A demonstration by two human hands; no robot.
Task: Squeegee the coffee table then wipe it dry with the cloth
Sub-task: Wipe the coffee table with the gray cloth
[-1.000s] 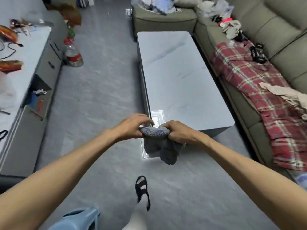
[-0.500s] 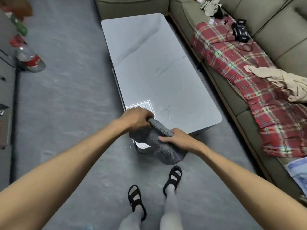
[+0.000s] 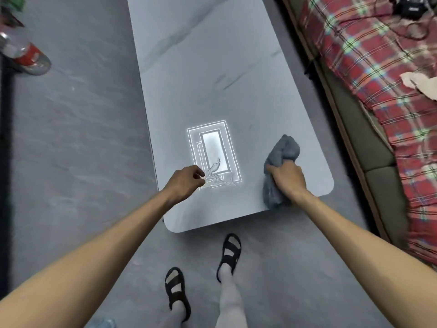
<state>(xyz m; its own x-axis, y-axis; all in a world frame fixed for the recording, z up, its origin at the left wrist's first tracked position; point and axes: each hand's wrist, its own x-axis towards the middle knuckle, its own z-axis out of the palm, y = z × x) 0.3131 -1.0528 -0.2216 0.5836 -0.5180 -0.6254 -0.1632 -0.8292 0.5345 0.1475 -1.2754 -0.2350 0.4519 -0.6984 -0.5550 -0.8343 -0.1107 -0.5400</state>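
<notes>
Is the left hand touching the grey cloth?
Apart. The head view shows bare coffee table between the left hand and the cloth, which only the right hand grips.

Grey floor (image 3: pixel 71 138) underfoot, a sofa (image 3: pixel 376 183) along the right.
The floor is grey, stone-look, with pale veining and a soft sheen. The olive sofa is draped with a red plaid blanket (image 3: pixel 378 67); a black gadget (image 3: pixel 411 5) with a looping cable and a crumpled beige garment (image 3: pixel 421 84) lie on the blanket. Far left, a plastic bottle (image 3: pixel 26 55) with a red label sits on the floor.
</notes>
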